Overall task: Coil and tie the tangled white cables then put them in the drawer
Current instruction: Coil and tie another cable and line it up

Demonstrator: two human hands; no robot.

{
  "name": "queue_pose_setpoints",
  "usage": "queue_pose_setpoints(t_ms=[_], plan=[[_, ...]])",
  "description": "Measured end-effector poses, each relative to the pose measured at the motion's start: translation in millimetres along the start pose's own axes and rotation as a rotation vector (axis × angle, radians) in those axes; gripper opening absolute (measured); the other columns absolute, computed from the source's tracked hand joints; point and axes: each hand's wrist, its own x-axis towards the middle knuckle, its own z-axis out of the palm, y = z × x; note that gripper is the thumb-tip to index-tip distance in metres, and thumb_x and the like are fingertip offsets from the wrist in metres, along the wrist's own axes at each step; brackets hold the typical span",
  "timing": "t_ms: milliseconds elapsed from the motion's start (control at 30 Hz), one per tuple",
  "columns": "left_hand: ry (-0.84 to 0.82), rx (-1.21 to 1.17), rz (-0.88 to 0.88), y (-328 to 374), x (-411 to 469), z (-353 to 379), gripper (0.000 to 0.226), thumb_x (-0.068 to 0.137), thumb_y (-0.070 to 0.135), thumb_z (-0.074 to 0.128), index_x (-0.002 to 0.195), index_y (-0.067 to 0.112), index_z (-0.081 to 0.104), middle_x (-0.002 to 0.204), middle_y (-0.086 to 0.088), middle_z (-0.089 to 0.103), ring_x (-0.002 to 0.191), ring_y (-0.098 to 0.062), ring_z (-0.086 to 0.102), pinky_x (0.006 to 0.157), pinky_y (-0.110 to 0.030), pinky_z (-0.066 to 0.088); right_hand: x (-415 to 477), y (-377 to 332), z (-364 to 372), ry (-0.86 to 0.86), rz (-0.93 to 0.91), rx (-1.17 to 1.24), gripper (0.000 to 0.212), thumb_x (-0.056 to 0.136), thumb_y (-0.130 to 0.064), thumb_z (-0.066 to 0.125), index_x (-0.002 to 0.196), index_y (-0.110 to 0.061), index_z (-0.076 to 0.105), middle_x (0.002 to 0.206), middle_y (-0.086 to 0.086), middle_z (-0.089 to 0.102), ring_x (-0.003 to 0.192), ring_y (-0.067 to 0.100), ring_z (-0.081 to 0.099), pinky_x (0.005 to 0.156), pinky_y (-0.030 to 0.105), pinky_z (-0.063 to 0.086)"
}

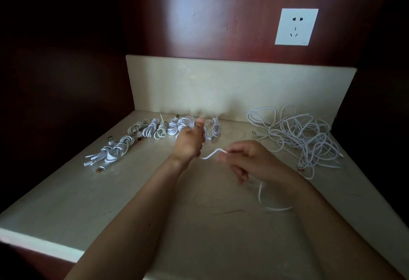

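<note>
One white cable (212,154) is up in the air between two hands. Part of it is wound in loops round the fingers of the left hand (190,140). From there it runs in a bent line to the right hand (247,162), which pinches it. Its loose end hangs down under that hand and curls on the counter (132,202). At the back on the right lies a big messy pile (298,138) of long white cables, all looped over each other, with an orange-tipped plug (301,166) at its front edge. On the left, small tied bundles (152,130) lie in a row along the back, and a few more lie nearer the left edge.
</note>
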Motion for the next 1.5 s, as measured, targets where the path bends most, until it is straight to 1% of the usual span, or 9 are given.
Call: queue_pose_setpoints(t_ms=[200, 400, 567, 700, 900, 1033, 1200, 1333, 1500], plan=[[-0.486, 0.106, -0.272, 10, -16, 14, 0.062, 0.096, 0.067, 0.025, 0.065, 0.019, 0.051, 0.051, 0.004, 0.055, 0.042, -0.010, 0.043, 0.041, -0.018, 0.032, 6, 5, -9, 0.307, -0.072, 0.092, 0.017, 0.098, -0.008, 0.053, 0.091, -0.003, 0.068, 0.042, -0.010, 0.037, 0.036, 0.003, 0.028, 0.038, 0.015, 0.025], [-0.837, -0.054, -0.384, 13, -23, 17, 0.058, 0.076, 0.080, 0.035, 0.060, 0.024, 0.038, 0.051, 0.006, 0.026, 0.040, -0.006, 0.021, 0.037, -0.018, 0.015, 11, 14, -14, 0.495, -0.106, -0.005, 0.012, 0.088, -0.009, 0.069, 0.076, -0.010, 0.068, 0.045, -0.012, 0.049, 0.039, -0.001, 0.037, 0.043, 0.009, 0.028], [-0.622, -0.180, -0.289, 14, -20, 21, 0.049, 0.094, 0.061, 0.035, 0.063, 0.024, 0.034, 0.047, 0.009, 0.025, 0.040, -0.007, 0.022, 0.036, -0.018, 0.022, 7, 11, -16, 0.401, 0.029, 0.085, 0.017, 0.096, -0.012, 0.058, 0.082, -0.012, 0.069, 0.044, -0.005, 0.041, 0.034, 0.003, 0.029, 0.035, 0.015, 0.023], [-0.270, -0.183, -0.156, 4, -9, 21, 0.055, 0.100, 0.055, 0.031, 0.071, 0.017, 0.057, 0.043, 0.008, 0.031, 0.038, -0.008, 0.031, 0.039, -0.019, 0.025, 6, 15, -12, 0.199, 0.166, 0.067, 0.026, 0.102, -0.014, 0.045, 0.096, -0.010, 0.070, 0.049, -0.001, 0.042, 0.035, 0.006, 0.025, 0.037, 0.015, 0.019], [-0.246, -0.829, -0.362, 10, -2, 8, 0.049, 0.099, 0.059, 0.029, 0.075, 0.023, 0.052, 0.040, 0.011, 0.024, 0.033, -0.003, 0.024, 0.035, -0.010, 0.020, 8, 16, -14, 0.227, 0.101, -0.326, 0.026, 0.102, -0.022, 0.047, 0.098, -0.016, 0.072, 0.047, -0.008, 0.050, 0.041, 0.006, 0.045, 0.044, 0.022, 0.037], [-0.197, -0.501, -0.257, 6, -1, 8, 0.048, 0.100, 0.056, 0.030, 0.070, 0.021, 0.040, 0.041, 0.011, 0.025, 0.034, -0.005, 0.024, 0.035, -0.012, 0.021, 6, 26, -19, 0.388, 0.158, -0.904, 0.031, 0.101, -0.039, 0.043, 0.117, -0.030, 0.068, 0.115, -0.007, 0.069, 0.111, 0.019, 0.060, 0.087, 0.032, 0.045], [-0.257, -0.195, -0.119, 4, -13, 23, 0.047, 0.103, 0.046, 0.034, 0.069, 0.016, 0.045, 0.044, 0.006, 0.029, 0.038, -0.010, 0.029, 0.041, -0.020, 0.026, 8, 24, -9, 0.366, 0.031, -1.037, 0.043, 0.094, -0.035, 0.051, 0.136, -0.029, 0.056, 0.131, -0.003, 0.060, 0.127, 0.022, 0.047, 0.102, 0.036, 0.035], [-0.285, -0.120, -0.092, 7, -19, 24, 0.049, 0.102, 0.046, 0.037, 0.067, 0.015, 0.050, 0.044, 0.005, 0.033, 0.041, -0.011, 0.033, 0.044, -0.023, 0.031, 11, 25, 11, 0.447, -0.215, -0.802, 0.058, 0.084, -0.032, 0.056, 0.141, -0.027, 0.048, 0.105, -0.007, 0.070, 0.099, 0.020, 0.064, 0.091, 0.034, 0.041], [-0.282, -0.088, -0.072, 12, -19, 20, 0.050, 0.101, 0.047, 0.038, 0.066, 0.015, 0.053, 0.042, 0.005, 0.037, 0.040, -0.013, 0.036, 0.046, -0.024, 0.032, 19, 36, 21, 0.407, -0.088, -0.228, 0.061, 0.089, -0.006, 0.060, 0.144, -0.024, 0.041, 0.090, -0.007, 0.066, 0.085, 0.010, 0.063, 0.080, 0.028, 0.047]])
